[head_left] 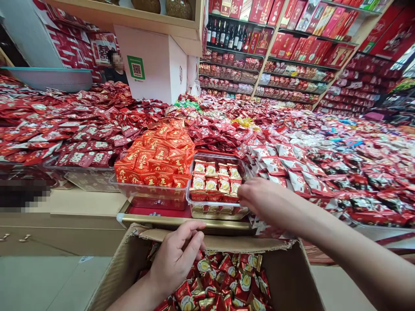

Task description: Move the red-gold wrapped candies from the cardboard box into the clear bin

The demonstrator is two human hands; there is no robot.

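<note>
A clear plastic tub [207, 204] holds red-and-gold wrapped durian candies [211, 184], stood up in neat rows. At its right side is my right hand [256, 194], its fingers pressed together near the end candies; what they hold, if anything, is hidden. Below stands an open cardboard box [282, 270] with many loose candies of the same kind [227, 280] inside. My left hand [180, 246] hangs over the box's far left part, thumb and fingers curled together. Whatever is in its grasp is hidden behind the fingers.
Left of the tub sits a heaped tub of orange packets [158, 155]. White-and-red packets [292, 168] are piled at the right. A gold-coloured edge [210, 224] runs between counter and box. Farther back are a blue basket [48, 78], a white partition [152, 65] and a person [117, 71].
</note>
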